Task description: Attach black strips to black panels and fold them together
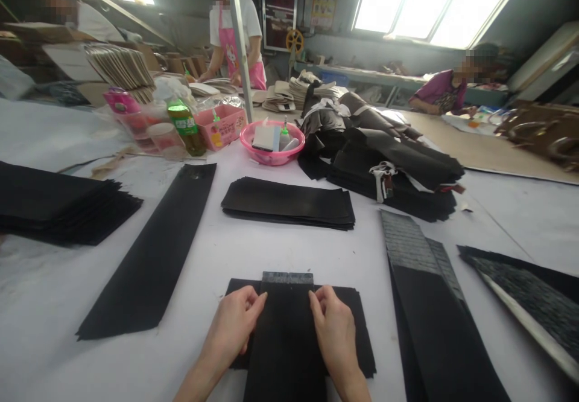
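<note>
A long black strip [287, 341] with a grey upper end lies lengthwise over a wider black panel [354, 323] in front of me. My left hand [237, 323] pinches the strip's left edge near its grey end. On the opposite edge, my right hand [333, 323] has thumb and fingers closed at the same height. Both hands rest over the wider panel, which shows on either side of the strip. Beyond them lies a stack of black panels [287, 203]. A long black piece [154, 257] slants across the table to the left.
Another black stack [58, 203] sits far left. Grey-ended strips [434, 305] overlap on the right. At the back stand a pink basket [272, 157], a green-labelled bottle [186, 127] and piled dark material [384, 154]. A metal post [242, 46] rises there; co-workers are beyond.
</note>
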The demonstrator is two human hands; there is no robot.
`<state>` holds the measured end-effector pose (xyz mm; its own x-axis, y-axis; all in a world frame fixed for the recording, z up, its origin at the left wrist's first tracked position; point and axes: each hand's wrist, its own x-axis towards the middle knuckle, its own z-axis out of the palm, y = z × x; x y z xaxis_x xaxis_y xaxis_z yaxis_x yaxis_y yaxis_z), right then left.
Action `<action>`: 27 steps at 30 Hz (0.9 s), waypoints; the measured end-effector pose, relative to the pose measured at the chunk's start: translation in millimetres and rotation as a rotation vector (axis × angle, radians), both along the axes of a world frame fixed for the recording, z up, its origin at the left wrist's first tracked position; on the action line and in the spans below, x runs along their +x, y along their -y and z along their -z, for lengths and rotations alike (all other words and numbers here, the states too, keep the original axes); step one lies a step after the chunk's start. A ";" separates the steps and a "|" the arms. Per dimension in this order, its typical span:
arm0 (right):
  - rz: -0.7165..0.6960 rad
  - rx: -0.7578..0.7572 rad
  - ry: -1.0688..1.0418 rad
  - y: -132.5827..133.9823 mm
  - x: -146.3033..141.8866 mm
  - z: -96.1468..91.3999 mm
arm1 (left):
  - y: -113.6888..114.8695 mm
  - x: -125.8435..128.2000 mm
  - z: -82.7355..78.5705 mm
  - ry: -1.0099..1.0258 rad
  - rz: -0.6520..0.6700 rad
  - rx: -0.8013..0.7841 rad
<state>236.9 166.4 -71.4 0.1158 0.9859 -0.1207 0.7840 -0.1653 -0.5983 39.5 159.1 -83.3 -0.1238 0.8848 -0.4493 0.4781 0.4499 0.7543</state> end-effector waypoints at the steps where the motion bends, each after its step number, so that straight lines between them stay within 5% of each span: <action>1: 0.000 -0.003 -0.002 -0.2 0.1 -0.2 | 0.2 -0.2 0.4 -0.005 0.002 0.005; 18: 0.032 -0.042 -0.013 -3.5 -0.6 -3.0 | 0.5 0.5 -1.9 -0.062 0.026 0.025; 27: 0.021 -0.030 -0.006 -6.1 -1.0 -3.2 | -2.7 4.0 -19.0 -0.219 0.053 0.019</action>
<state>235.9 172.5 -68.3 0.1359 0.9791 -0.1515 0.7762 -0.2002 -0.5978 43.5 161.8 -64.3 -0.1693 0.9007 -0.4002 0.6539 0.4064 0.6382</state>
